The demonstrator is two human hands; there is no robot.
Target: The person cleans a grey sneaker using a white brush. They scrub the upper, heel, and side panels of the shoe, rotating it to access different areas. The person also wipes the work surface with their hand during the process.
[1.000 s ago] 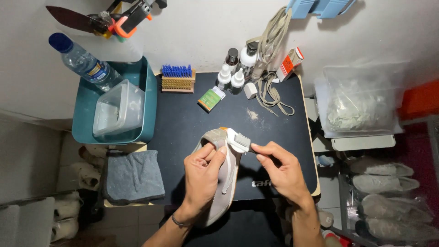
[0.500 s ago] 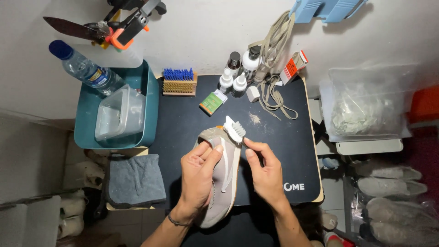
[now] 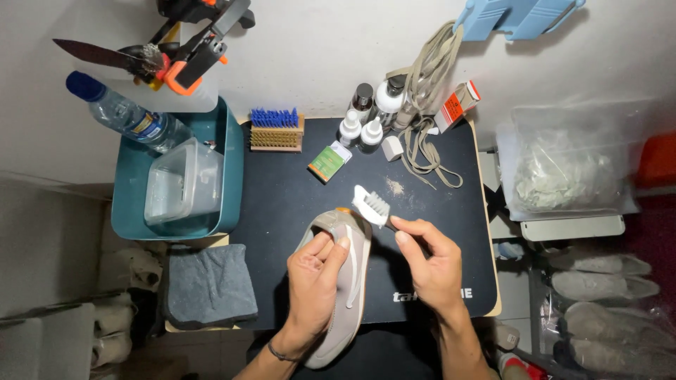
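Note:
My left hand (image 3: 313,285) grips a grey-beige sneaker (image 3: 350,278) around its middle and holds it over the black desk mat (image 3: 282,204), toe pointing away from me. My right hand (image 3: 431,264) holds a small white brush (image 3: 371,206) by its handle. The brush's bristle head sits at the shoe's toe, on its right side. A little pale dust (image 3: 395,187) lies on the mat just beyond the brush.
A teal tub (image 3: 229,176) at left holds a clear plastic box (image 3: 179,183) and a water bottle (image 3: 123,112). A blue-bristled wooden brush (image 3: 276,130), small bottles (image 3: 366,119), beige laces (image 3: 426,151) and a green packet (image 3: 328,162) lie at the mat's far edge. A grey cloth (image 3: 208,285) lies left.
The brush head has slid from the shoe's top near the toe up to the toe's right edge. My head view has shifted slightly; the shoe stays in my left hand.

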